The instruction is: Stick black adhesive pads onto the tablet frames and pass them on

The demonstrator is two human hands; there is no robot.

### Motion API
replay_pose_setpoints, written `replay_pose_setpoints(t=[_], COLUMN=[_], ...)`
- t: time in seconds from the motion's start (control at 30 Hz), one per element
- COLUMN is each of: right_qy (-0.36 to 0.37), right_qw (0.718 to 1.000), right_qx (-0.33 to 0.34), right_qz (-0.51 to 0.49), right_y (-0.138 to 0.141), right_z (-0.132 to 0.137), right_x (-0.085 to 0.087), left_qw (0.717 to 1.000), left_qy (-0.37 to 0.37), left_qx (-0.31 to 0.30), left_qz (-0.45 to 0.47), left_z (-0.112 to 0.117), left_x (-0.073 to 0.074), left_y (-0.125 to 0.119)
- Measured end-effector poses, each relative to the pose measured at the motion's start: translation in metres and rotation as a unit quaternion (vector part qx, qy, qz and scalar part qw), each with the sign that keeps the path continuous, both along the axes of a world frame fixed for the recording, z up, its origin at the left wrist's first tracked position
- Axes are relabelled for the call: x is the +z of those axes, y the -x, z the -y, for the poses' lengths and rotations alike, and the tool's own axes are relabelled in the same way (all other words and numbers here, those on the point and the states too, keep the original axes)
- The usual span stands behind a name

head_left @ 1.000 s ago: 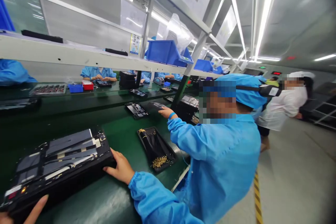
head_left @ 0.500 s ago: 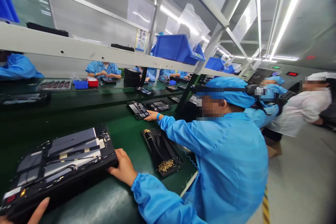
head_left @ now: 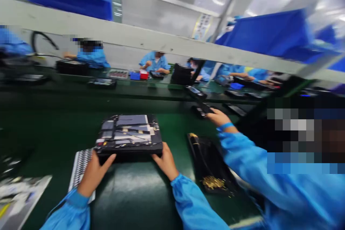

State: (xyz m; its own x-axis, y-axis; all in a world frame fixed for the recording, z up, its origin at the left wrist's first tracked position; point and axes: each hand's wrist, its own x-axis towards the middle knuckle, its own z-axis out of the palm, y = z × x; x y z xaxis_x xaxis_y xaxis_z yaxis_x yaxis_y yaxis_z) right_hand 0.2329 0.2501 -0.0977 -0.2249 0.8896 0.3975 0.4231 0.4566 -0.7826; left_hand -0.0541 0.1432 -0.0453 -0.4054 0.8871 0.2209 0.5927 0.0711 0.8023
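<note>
Between my two hands is a thick black tray or block (head_left: 142, 150), with an opened electronic device (head_left: 132, 129) showing grey panels, black cables and yellow tape on top. My left hand (head_left: 91, 176) grips its near left corner, thumb along the front side. At the near right corner, my right hand (head_left: 166, 161) is closed on it, fingers partly hidden. Under and beside my left wrist lies a white sheet with rows of dark marks (head_left: 78, 167). Motion blurs the picture.
Right of my hands, a black tray (head_left: 205, 158) holds dark cables with gold ends (head_left: 214, 182). A co-worker's hand (head_left: 219, 118) reaches across with a dark device. A bag with parts (head_left: 24, 201) lies at lower left. Blue bins (head_left: 269, 34) sit on the shelf above.
My view has swung left, so the bench and the tray between my hands appear further right. My left hand has come fully into view. The co-worker's hand has lifted and tilted a device.
</note>
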Motion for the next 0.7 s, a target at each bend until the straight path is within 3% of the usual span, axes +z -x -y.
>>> replay_pose_setpoints(t=[0.13,0.33,0.57,0.7], right_qy=[0.013,0.051,0.046,0.018], right_qw=[0.999,0.997,0.995,0.998], right_qx=[0.028,0.049,0.033,0.015], right_qz=[-0.019,-0.032,-0.079,-0.064], right_y=[-0.005,-0.015,-0.014,-0.009], right_z=[0.001,0.007,0.009,0.009], right_x=[-0.004,-0.005,-0.008,-0.002], left_qw=[0.999,0.997,0.997,0.998], left_qy=[0.029,0.015,-0.031,-0.018], left_qx=[-0.013,-0.068,-0.062,-0.057], left_qz=[0.006,0.027,0.044,0.026], left_z=[0.003,0.005,0.004,0.004], left_x=[0.0,-0.005,-0.004,0.0], left_y=[0.006,0.023,0.02,0.019])
